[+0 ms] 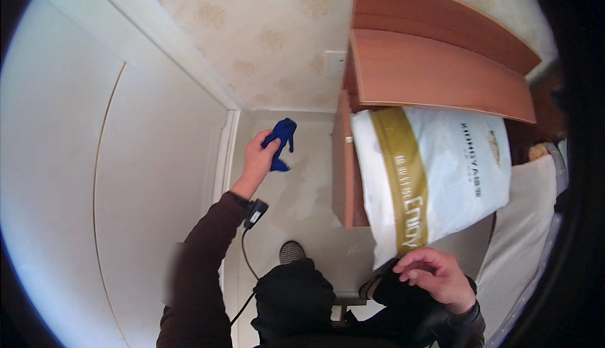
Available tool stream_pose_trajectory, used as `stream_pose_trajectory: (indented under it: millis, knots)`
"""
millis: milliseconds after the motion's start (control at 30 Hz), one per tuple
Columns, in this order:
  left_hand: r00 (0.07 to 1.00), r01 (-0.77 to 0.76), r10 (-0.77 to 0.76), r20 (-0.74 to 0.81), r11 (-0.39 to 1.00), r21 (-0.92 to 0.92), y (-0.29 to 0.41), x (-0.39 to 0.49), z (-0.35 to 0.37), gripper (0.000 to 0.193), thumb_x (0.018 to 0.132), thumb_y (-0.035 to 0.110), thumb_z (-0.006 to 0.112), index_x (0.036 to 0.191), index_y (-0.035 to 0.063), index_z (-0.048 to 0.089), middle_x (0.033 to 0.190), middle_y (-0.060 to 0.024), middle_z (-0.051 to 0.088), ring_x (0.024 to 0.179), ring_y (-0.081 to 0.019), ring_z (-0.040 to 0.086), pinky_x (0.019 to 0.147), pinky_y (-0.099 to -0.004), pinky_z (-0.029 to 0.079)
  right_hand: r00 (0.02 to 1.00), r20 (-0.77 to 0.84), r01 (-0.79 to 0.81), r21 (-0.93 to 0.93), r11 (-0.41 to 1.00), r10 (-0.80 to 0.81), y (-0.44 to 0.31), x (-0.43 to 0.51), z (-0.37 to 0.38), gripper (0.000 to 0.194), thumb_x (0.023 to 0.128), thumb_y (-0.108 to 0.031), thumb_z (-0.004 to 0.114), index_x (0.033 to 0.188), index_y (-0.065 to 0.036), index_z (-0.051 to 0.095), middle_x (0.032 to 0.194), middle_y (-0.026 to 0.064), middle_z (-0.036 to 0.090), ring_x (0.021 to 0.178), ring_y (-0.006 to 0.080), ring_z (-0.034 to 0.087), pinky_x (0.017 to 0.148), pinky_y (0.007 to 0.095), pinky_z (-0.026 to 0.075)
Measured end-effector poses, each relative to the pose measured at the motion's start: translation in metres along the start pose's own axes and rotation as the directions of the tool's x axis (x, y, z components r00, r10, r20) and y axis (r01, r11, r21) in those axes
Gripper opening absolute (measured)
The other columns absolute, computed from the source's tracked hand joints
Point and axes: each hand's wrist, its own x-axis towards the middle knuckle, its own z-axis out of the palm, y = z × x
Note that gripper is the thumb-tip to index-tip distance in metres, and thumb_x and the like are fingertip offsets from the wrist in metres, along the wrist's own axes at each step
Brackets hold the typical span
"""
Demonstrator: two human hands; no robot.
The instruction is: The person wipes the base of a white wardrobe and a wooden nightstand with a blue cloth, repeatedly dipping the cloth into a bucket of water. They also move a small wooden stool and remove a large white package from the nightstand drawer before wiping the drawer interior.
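My left hand holds a crumpled dark blue cloth out over the floor, with loose ends hanging from the grip. A white plastic bag with a gold band lies before me on the right, leaning out from under a shelf of the wooden cabinet. Just beyond the bag's near corner is my right hand, its fingers loosely curled and the thumb apart from them. Nothing shows between those fingers. Whether they touch the bag's edge is unclear.
To the left stands a white door with a thin gold strip. Patterned wallpaper and a wall socket are behind. Pale cloth lies at the right. A black cable runs from a device at my left wrist.
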Motion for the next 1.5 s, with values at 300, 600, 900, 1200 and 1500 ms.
stream_pose_trajectory:
  millis: [300, 600, 900, 1200, 1500]
  knots:
    - [0.571, -0.526, 0.447, 0.689, 0.843, -0.111, 0.211, -0.094, -0.050, 0.038, 0.084, 0.010, 0.066, 0.120, 0.0043, 0.061, 0.105, -0.0067, 0.060, 0.097, -0.0189, 0.059, 0.087, -0.0308, 0.047, 0.895, 0.182, 0.418, -0.019, 0.908, -0.408, -0.003, -0.009, 0.004, 0.080, 0.083, -0.012, 0.072, 0.148, -0.007, 0.025, 0.145, 0.0114, 0.034, 0.127, 0.0234, 0.046, 0.096, 0.0351, 0.047]
    - [0.248, -0.547, 0.522, 0.816, 0.771, -0.327, 0.292, -0.196, 0.031, 0.065, 0.091, 0.022, 0.064, 0.148, 0.0101, 0.033, 0.132, -0.0170, 0.047, 0.124, -0.0287, 0.045, 0.102, -0.0379, 0.040, 0.802, -0.240, 0.593, 0.434, 0.679, -0.547, -0.009, -0.021, 0.031, 0.057, 0.093, -0.010, 0.056, 0.145, -0.006, 0.031, 0.131, 0.0065, 0.051, 0.116, 0.0185, 0.053, 0.098, 0.0349, 0.046]
    - [0.935, 0.147, 0.033, 0.354, 0.871, -0.470, 0.287, -0.135, 0.033, 0.045, 0.094, 0.033, 0.060, 0.132, 0.0124, 0.047, 0.119, -0.0061, 0.051, 0.104, -0.0187, 0.051, 0.089, -0.0398, 0.045, 0.219, -0.281, 0.818, -0.468, 0.333, -0.934, -0.111, -0.024, -0.003, 0.049, 0.077, 0.003, 0.051, 0.125, -0.004, 0.044, 0.111, 0.0126, 0.058, 0.106, 0.0210, 0.057, 0.096, 0.0314, 0.043]
    - [0.905, 0.284, 0.094, 0.416, 0.595, -0.752, 0.243, -0.109, 0.059, 0.036, 0.098, 0.042, 0.052, 0.120, 0.0138, 0.051, 0.118, -0.0050, 0.054, 0.107, -0.0214, 0.051, 0.092, -0.0415, 0.044, 0.128, -0.011, 0.191, -0.981, 0.036, -0.992, -0.189, 0.091, 0.035, 0.041, 0.069, -0.004, 0.065, 0.107, -0.017, 0.059, 0.110, 0.0142, 0.055, 0.101, 0.0367, 0.057, 0.077, 0.0443, 0.052]
    - [0.935, 0.140, 0.130, 0.329, 0.716, -0.683, 0.227, -0.097, 0.062, 0.034, 0.097, 0.036, 0.056, 0.123, 0.0140, 0.050, 0.114, -0.0012, 0.057, 0.103, -0.0126, 0.053, 0.088, -0.0358, 0.044, 0.182, 0.410, 0.283, -0.892, -0.352, -0.894, -0.174, 0.139, 0.001, 0.044, 0.080, -0.027, 0.061, 0.121, -0.010, 0.059, 0.130, 0.0150, 0.052, 0.116, 0.0306, 0.048, 0.092, 0.0445, 0.038]
